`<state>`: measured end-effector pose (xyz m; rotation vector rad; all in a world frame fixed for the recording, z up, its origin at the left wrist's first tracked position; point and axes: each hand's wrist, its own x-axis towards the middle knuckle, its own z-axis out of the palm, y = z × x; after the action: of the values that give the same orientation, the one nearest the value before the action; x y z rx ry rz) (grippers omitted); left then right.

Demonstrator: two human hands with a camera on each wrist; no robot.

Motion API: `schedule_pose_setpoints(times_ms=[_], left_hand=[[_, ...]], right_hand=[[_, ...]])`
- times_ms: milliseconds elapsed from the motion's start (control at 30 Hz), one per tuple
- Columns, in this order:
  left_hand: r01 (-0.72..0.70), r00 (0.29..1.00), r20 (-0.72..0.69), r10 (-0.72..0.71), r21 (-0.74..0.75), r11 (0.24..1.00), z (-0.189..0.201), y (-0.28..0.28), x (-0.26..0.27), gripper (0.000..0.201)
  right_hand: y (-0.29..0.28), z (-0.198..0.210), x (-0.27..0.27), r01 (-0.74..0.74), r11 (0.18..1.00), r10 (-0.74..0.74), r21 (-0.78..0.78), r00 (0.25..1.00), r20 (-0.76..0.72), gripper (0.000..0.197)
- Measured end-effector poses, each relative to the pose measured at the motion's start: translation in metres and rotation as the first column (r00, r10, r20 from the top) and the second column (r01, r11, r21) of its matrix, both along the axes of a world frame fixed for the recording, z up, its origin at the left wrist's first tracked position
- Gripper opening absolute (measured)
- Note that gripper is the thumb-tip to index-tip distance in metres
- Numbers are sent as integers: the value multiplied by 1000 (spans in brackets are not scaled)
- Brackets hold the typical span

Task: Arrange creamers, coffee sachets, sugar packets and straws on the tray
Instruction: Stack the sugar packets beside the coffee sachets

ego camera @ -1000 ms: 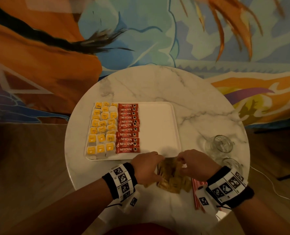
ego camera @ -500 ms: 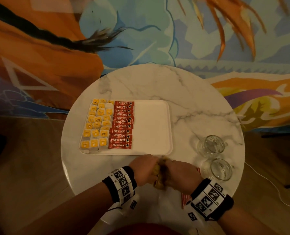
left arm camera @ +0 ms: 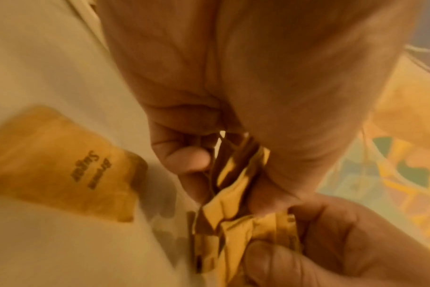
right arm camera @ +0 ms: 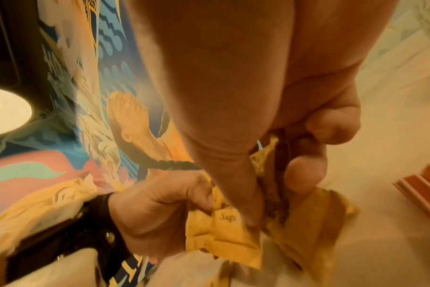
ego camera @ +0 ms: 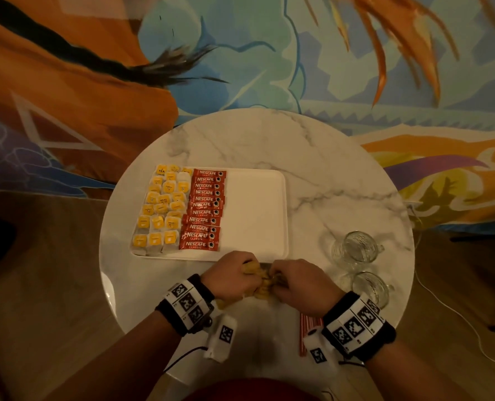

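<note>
Both hands meet at the near edge of the white tray (ego camera: 258, 215), gripping one bunch of brown sugar packets (ego camera: 262, 280) between them. My left hand (ego camera: 234, 277) curls round the bunch's left side, my right hand (ego camera: 298, 285) round its right. The left wrist view shows crumpled sugar packets (left arm camera: 236, 209) squeezed in the fingers and one loose sugar packet (left arm camera: 62, 165) lying on the table. In the right wrist view a "Brown Sugar" packet (right arm camera: 224, 229) sticks out from the grip. Yellow creamers (ego camera: 162, 209) and red coffee sachets (ego camera: 204, 209) fill the tray's left part. Red straws (ego camera: 308, 331) lie under my right wrist.
Two empty glass mugs (ego camera: 356, 250) (ego camera: 370, 287) stand on the round marble table (ego camera: 269, 140) right of the tray. The tray's right half is bare. A cable trails on the floor at the right. A painted wall rises behind the table.
The spread pile of sugar packets has been gathered into a tight bunch between both hands, which came together and moved slightly toward the tray edge.
</note>
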<state>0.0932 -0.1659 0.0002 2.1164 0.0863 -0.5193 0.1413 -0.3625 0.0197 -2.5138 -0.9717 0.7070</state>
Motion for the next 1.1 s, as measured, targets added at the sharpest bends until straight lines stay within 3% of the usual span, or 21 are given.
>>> schedule_pose_setpoints(times_ms=[100,233,300,433,500,600,733,833,1000,1100], left_hand=[[-109,994,-42,104,-167,980,5,6,1,20],[-261,963,-161,217,-345,902,6,13,0,9],[-354,932,-250,264,-461,814,6,14,-3,9],[-518,852,-452,265,-651,555,4,15,-6,15],[-547,835,-485,259,-680,488,6,16,-9,14],[-600,799,-525,293,-671,435,9,18,-12,21],[-644,765,-570,301,-673,364,14,20,-13,29],[-639,769,-567,295,-681,358,19,19,-13,39],[-610,791,-573,213,-720,330,23,10,-13,34],[-617,783,-596,175,-713,332,26,5,-11,51]], right_hand=[[-2,5,7,19,993,-14,116,999,-49,19],[-4,9,13,53,968,-25,244,993,-119,19],[-6,11,15,84,949,-30,303,984,-178,17],[-8,14,19,144,924,-53,354,965,-256,12],[-8,14,19,167,913,-61,373,958,-279,9],[-6,16,18,236,872,-79,428,933,-351,6],[-1,19,17,404,762,-85,506,837,-540,8],[2,19,18,502,707,-106,498,772,-627,11],[7,15,19,536,694,-112,481,740,-663,13],[10,14,17,502,726,-120,471,766,-631,8]])
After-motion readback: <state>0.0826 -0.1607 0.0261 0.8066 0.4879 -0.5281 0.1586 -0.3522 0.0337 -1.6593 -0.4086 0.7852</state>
